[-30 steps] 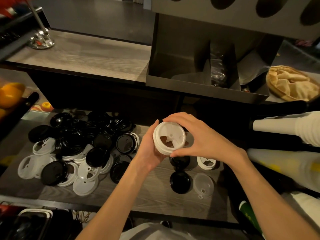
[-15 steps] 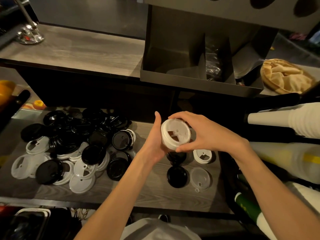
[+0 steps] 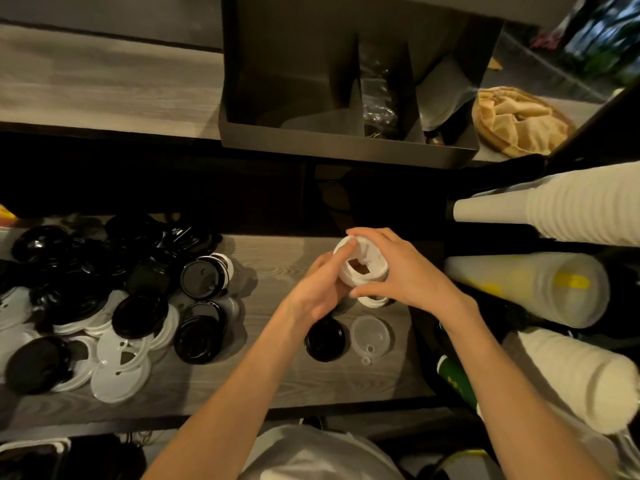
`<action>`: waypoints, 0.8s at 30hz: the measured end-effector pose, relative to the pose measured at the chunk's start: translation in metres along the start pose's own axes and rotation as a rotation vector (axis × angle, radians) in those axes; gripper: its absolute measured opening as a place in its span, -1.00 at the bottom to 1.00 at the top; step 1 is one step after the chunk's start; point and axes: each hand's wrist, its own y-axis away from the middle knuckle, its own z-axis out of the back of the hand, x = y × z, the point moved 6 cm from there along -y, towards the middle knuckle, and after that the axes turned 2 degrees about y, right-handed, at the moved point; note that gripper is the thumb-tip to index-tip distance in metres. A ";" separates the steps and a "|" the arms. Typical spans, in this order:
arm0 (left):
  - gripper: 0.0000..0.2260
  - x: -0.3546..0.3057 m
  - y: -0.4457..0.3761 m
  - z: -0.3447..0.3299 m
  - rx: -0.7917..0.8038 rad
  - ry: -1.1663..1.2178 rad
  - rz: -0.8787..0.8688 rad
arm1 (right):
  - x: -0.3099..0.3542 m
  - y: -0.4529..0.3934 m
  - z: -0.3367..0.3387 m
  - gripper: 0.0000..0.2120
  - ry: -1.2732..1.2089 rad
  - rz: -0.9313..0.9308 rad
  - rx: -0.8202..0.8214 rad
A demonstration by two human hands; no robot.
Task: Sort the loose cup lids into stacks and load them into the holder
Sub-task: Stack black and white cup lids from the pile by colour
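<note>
loose lids (image 3: 114, 299) left, cup sleeves (image 3: 568, 206) right

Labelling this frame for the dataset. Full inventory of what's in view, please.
white lid stack: one, white, held between both hands
loose lids: many, black and white, piled at the counter's left
black lid stack: one, black, on the counter below the hands
clear lid: one, translucent, right of the black lid stack
holder: one, dark, divided, on the upper shelf
cup sleeves: several stacks, white, lying at right
counter: one, grey woodgrain
left hand: grips the white lid stack
right hand: grips the white lid stack
</note>
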 end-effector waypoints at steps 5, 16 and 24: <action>-0.59 0.011 -0.017 -0.013 0.035 -0.047 0.033 | -0.025 -0.003 -0.001 -0.16 -0.006 -0.155 -0.100; -0.76 0.065 -0.050 0.032 -0.292 -0.218 0.212 | -0.123 -0.014 -0.080 -0.05 0.014 -0.457 0.005; -0.90 0.084 -0.063 0.036 -0.230 -0.436 0.221 | -0.147 -0.027 -0.106 -0.09 -0.046 -0.411 0.036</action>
